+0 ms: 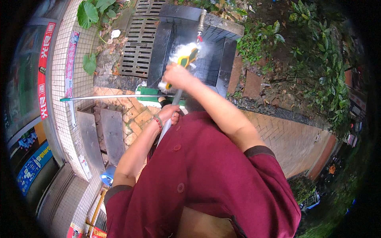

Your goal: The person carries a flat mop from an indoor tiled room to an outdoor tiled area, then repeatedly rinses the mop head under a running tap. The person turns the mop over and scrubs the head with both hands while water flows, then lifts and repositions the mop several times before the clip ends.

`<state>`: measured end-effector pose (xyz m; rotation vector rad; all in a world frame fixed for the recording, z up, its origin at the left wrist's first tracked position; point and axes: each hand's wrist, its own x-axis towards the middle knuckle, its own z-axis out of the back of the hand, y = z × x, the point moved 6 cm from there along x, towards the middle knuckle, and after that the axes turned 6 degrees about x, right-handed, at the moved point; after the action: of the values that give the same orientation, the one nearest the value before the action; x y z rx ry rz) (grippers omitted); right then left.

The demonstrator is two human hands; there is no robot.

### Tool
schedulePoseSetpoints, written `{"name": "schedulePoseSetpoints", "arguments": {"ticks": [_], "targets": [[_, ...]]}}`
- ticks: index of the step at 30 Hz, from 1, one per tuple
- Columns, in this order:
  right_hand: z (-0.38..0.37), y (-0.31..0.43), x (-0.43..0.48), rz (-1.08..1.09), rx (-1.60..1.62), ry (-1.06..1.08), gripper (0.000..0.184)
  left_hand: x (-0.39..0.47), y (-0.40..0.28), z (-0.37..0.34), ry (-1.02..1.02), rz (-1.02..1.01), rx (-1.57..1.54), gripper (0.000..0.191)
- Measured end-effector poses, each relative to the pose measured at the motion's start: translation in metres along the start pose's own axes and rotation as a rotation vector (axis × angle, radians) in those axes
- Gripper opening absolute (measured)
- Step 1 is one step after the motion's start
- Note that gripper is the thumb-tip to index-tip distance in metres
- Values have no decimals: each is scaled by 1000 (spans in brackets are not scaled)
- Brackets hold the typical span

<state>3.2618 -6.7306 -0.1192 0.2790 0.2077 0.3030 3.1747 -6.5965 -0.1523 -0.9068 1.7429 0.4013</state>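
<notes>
My left hand, with a beaded bracelet at its wrist, is closed around the grey pole of a mop. My right hand is slightly blurred and closed at the mop's head, hiding where pole and head join. The mop head has a green and yellow backing with white, fluffy edging. It is over a dark tiled basin, below a metal tap with a red part near its outlet. White blur around the head makes fibres hard to tell from water.
A second pole with a green end crosses to my left, beside a green and white object. A slotted drain grate borders the basin. Grey boards lean by the tiled wall. Plants grow on the right.
</notes>
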Motion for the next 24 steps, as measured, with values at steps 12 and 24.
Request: {"name": "schedulePoseSetpoints", "arguments": {"ticks": [12,24], "targets": [[1,4,-29,-60,90,-211,10,-6,-3,1,-67,-15,182,17],[-51,55,-16,-65,84,-203,10,5,26,22,68,50,-70,12]]}}
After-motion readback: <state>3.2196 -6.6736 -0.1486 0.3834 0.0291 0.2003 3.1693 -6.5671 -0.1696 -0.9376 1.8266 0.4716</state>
